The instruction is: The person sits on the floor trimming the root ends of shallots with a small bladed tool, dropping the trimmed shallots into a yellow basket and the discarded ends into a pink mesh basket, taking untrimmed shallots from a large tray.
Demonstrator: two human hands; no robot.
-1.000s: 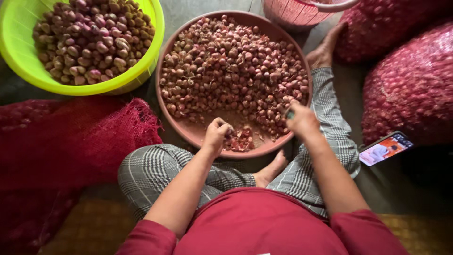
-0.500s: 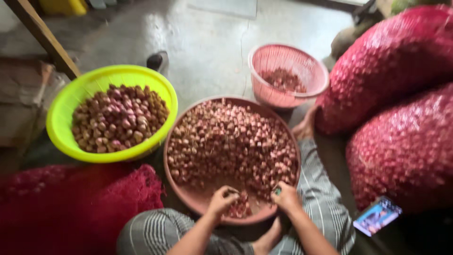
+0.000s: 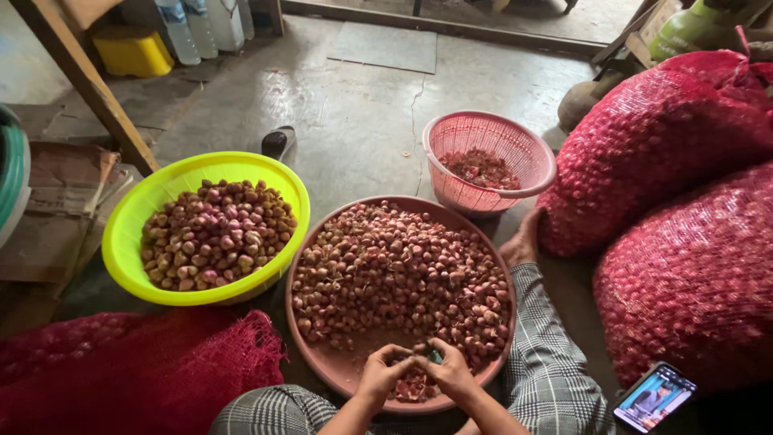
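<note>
I sit cross-legged behind a round pinkish-brown basin [image 3: 322, 366] heaped with small red shallots [image 3: 403, 274]. My left hand [image 3: 385, 368] and my right hand [image 3: 448, 369] meet over the basin's near edge, fingers curled together around a single shallot [image 3: 420, 351]. A dark green bit, perhaps a small tool, shows by my right fingers. Loose skins [image 3: 412, 388] lie under the hands.
A lime-green bowl [image 3: 129, 225] of shallots stands to the left, a pink mesh basket [image 3: 515, 145] with peelings behind. Two full red net sacks [image 3: 684, 242] rise on the right, an empty red net [image 3: 137, 370] lies at front left. A phone [image 3: 654, 398] rests by my right knee.
The camera has tilted up, showing more floor and the pink basket. My hands, apart a second ago, have come together over the basin's near edge.
</note>
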